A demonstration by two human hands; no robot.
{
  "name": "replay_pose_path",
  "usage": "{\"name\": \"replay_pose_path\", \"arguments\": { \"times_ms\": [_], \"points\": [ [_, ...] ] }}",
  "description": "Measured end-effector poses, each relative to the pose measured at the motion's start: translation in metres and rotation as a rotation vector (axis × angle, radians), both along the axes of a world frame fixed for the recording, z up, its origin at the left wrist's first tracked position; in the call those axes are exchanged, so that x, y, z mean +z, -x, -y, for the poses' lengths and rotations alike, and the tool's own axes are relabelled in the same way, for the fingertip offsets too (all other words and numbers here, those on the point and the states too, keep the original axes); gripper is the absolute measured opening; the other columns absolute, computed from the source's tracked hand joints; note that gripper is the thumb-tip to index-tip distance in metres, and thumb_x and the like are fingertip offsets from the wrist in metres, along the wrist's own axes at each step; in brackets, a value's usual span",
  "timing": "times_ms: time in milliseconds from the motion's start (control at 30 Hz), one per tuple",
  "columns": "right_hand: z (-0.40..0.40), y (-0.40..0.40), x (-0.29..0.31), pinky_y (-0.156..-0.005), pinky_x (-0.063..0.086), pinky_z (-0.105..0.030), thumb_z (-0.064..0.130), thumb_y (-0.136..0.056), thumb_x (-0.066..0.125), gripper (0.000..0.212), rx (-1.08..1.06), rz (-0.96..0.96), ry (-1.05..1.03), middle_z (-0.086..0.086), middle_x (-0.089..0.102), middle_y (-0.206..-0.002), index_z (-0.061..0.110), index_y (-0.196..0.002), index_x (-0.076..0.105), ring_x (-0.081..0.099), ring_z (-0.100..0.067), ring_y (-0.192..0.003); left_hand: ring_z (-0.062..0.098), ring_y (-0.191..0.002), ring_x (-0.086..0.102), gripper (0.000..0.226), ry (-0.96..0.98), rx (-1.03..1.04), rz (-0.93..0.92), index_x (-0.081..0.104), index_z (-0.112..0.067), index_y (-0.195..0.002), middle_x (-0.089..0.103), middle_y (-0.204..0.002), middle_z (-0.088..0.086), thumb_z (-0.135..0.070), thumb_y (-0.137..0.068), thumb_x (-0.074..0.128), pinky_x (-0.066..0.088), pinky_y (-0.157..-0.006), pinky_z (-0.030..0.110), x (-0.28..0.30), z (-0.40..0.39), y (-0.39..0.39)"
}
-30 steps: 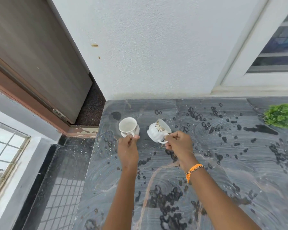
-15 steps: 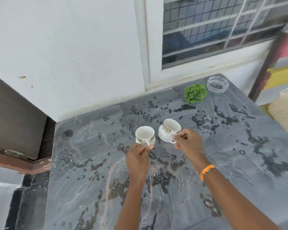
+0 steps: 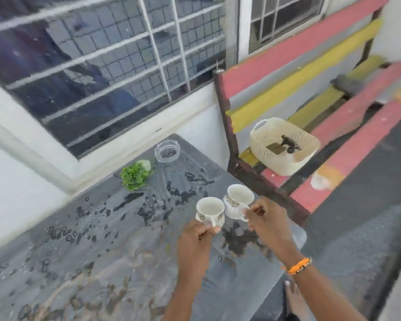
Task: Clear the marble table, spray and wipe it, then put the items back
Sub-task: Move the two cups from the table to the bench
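Lowest in the frame, two forearms reach up from the bottom edge, the right one with an orange wristband [image 3: 298, 268]. The left hand [image 3: 198, 237] pinches the handle of a white cup [image 3: 210, 210] at centre frame; the right hand [image 3: 267, 218] pinches the handle of a second cup [image 3: 237, 200] just right of it. Both cups are held above the right part of the wet marble desk [image 3: 83, 262], close together and possibly touching. They look like thin ceramic: light, stiff, breakable and likely slick when wet, so the handle is the sound place to hold, and they should not knock. Further up the desk lie a small green plant [image 3: 134, 174] and a glass ashtray [image 3: 167, 151]. Beyond, at right, a cream basket [image 3: 284, 147] sits on a striped bench [image 3: 333, 126].
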State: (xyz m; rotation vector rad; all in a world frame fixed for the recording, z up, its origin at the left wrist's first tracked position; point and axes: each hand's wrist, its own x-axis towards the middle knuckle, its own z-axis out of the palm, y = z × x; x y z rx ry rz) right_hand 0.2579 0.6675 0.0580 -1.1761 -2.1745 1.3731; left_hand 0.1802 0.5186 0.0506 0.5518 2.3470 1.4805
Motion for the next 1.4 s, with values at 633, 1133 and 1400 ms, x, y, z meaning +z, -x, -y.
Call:
{"name": "replay_pose_path", "arguments": {
  "times_ms": [633,1133,1400],
  "points": [
    [-0.355,-0.109,-0.163,-0.064,0.052,-0.044,0.014,-0.083,0.063,0.028,-0.271,0.222,0.102,-0.007,0.064,-0.065,0.019,-0.063,0.045,0.063,-0.031,-0.065,-0.002,-0.062,0.048,0.025,0.296,-0.285,0.052,0.065,-0.006,-0.063,0.048,-0.063,-0.011,-0.021,-0.081,0.069,0.032,-0.052,0.012,-0.154,-0.396,-0.081],
    [-0.418,-0.076,-0.291,-0.05,0.028,-0.028,0.01,-0.085,0.059,0.02,-0.296,0.276,-0.091,-0.008,0.059,-0.068,0.01,-0.071,0.045,0.05,-0.025,-0.059,-0.007,-0.065,0.055,0.005,0.296,-0.188,-0.06,0.073,-0.009,-0.078,0.049,-0.071,-0.022,-0.01,-0.081,0.069,0.038,-0.057,0.002,-0.269,-0.467,-0.067],
    [-0.42,-0.073,-0.312,-0.049,0.023,-0.029,0.006,-0.083,0.055,0.02,-0.346,0.301,-0.118,-0.006,0.05,-0.065,0.01,-0.069,0.041,0.042,-0.024,-0.058,0.002,-0.066,0.051,0.009,0.254,-0.089,-0.04,0.075,-0.006,-0.084,0.05,-0.076,-0.019,-0.001,-0.078,0.069,0.037,-0.061,0.0,-0.288,-0.468,-0.087]
  ]
}}
